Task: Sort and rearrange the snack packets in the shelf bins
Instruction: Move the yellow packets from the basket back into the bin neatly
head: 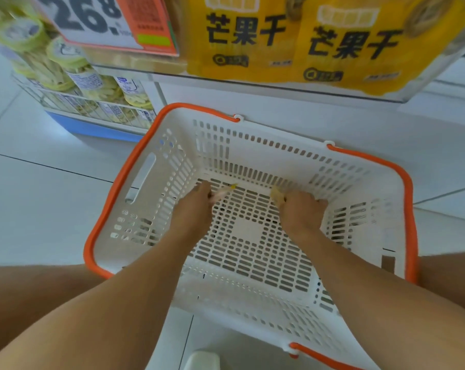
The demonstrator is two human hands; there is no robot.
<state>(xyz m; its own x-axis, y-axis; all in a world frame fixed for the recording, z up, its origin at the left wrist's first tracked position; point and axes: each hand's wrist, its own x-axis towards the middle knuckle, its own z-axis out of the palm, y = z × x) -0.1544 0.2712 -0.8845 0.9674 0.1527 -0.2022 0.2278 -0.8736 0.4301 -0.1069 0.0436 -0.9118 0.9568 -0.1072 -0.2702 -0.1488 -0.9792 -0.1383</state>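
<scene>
A white perforated shopping basket (156,182) with orange handles stands on the floor in front of me. Both my hands reach down to its far bottom edge. My left hand (196,206) is closed on a small pale packet (224,193) with a yellow tip. My right hand (300,209) is closed on a small yellowish snack packet (277,196). Apart from these two packets the basket bottom shows nothing. Large yellow snack bags (292,41) with black characters hang on the shelf above.
A price sign (105,20) in white and orange hangs at the top left. A wire bin (73,100) of yellow-lidded snack tubs stands on a blue base at the left. White tiled floor surrounds the basket. My knees frame the lower corners.
</scene>
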